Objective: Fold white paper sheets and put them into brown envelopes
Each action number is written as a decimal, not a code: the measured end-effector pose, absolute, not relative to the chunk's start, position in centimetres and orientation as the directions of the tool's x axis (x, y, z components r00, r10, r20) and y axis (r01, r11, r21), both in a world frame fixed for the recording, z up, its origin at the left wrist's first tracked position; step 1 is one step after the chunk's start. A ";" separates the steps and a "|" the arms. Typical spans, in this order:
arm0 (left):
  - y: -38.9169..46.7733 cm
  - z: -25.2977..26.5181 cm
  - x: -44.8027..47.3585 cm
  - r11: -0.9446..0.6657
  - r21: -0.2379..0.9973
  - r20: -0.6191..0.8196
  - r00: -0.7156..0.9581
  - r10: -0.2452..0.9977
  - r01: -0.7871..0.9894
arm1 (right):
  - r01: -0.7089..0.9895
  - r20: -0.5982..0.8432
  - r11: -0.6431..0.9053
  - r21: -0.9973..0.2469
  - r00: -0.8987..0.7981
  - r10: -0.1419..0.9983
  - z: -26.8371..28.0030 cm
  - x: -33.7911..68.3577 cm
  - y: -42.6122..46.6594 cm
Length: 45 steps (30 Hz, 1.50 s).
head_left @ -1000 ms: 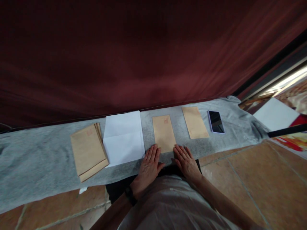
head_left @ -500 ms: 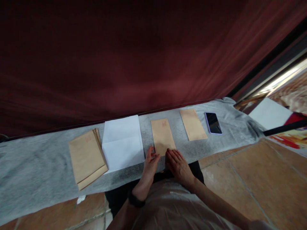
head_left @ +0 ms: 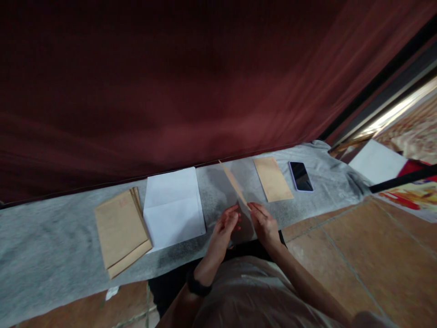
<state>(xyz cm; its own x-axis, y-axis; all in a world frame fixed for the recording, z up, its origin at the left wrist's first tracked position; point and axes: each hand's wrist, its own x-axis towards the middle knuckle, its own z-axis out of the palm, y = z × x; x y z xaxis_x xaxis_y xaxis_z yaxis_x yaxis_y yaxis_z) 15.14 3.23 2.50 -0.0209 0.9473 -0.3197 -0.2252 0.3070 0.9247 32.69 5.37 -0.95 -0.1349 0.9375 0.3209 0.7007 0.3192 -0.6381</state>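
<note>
A brown paper envelope (head_left: 232, 180) is raised off the cloth and turned nearly edge-on to me. My right hand (head_left: 265, 225) pinches its near end between thumb and fingers. Just left of it, my left hand (head_left: 224, 228) hovers with loosely bent fingers, and I see nothing in it. A second brown envelope (head_left: 273, 179) lies flat beyond my right hand. Left of my hands, white paper sheets (head_left: 174, 207) with a crease across them lie beside a stack of brown envelopes (head_left: 121, 228).
A grey cloth (head_left: 51, 241) covers the long narrow surface. A phone (head_left: 301, 176) with a pale purple edge lies at the right. Behind rises a dark red curtain (head_left: 170, 100). Tiled floor (head_left: 348, 241) shows below, with a small white scrap (head_left: 112, 292) at the left.
The envelope that lay flat between my hands is now lifted and tilted on edge in my right hand. My left hand has come off it and moved slightly right.
</note>
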 end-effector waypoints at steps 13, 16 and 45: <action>3.5 -0.2 16.8 0.496 0.823 -0.520 -0.015 0.854 -0.277 | -0.438 -0.492 -0.427 -0.791 0.040 0.870 -1.2 29.8 4.0; 3.8 -0.6 16.0 0.553 0.806 -0.563 0.013 0.826 -0.213 | -0.419 -0.513 -0.463 -0.781 0.008 0.858 -1.2 30.6 4.3; 3.4 -2.7 13.8 0.407 0.911 -0.412 0.084 0.907 0.069 | -0.433 -0.483 -0.288 -0.854 0.455 0.748 -3.7 44.9 11.0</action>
